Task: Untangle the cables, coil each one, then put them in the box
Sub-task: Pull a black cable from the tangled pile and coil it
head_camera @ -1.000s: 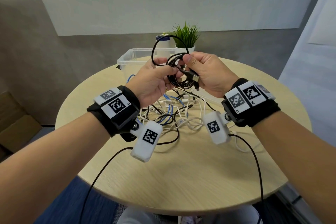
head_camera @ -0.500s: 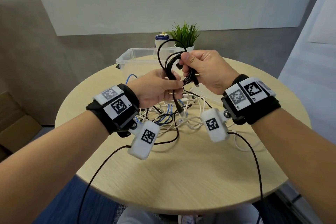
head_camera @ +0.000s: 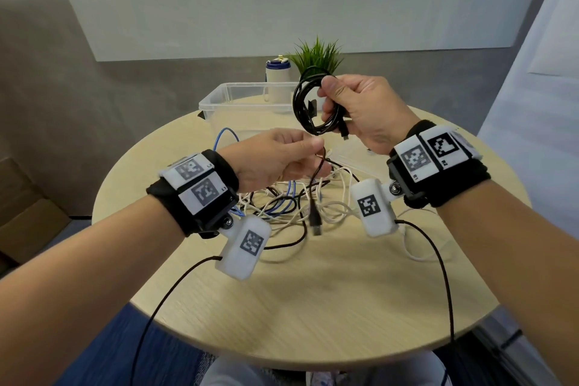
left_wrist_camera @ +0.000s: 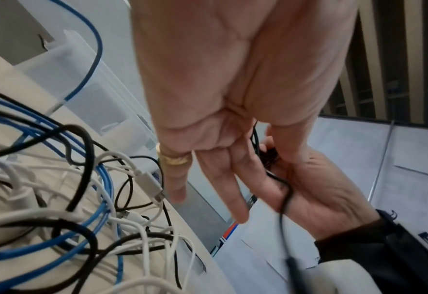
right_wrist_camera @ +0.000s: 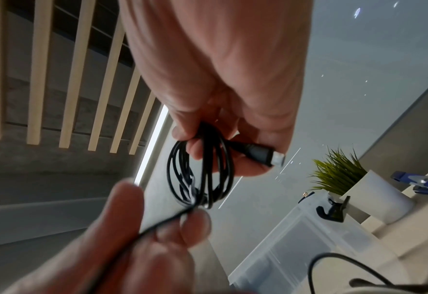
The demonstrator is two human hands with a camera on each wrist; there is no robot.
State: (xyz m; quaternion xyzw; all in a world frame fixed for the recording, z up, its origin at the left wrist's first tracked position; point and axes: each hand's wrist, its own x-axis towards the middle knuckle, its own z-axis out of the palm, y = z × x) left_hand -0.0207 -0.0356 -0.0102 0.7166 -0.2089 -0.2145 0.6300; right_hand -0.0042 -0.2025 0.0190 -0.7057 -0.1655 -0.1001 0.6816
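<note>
Grey walls and a big pale board stand behind a round wooden table point(head_camera: 313, 307). At the far side of the table sits a clear plastic box point(head_camera: 238, 103), and behind it are a small green plant point(head_camera: 316, 55) in a white pot and a white bottle point(head_camera: 277, 75) with a blue top. On the table, between the two arms, lies a messy pile of cables point(head_camera: 282, 200) (white ones, blue ones and black ones all mixed up). The right hand point(head_camera: 360, 110) is up in the air, in front of the box. Its fingers and thumb are curled tight round a black cable point(head_camera: 305, 106) that is wound into a few loops, and one small plug sticks out below the fingers. The left hand point(head_camera: 275, 157) is lower, just under the loops. Its thumb and first finger pinch the loose end of the same black cable, and its other fingers point out straight. From that pinch the loose end hangs down, with a bigger plug point(head_camera: 315, 222) dangling just above the pile. The box looks empty from the head view.
</note>
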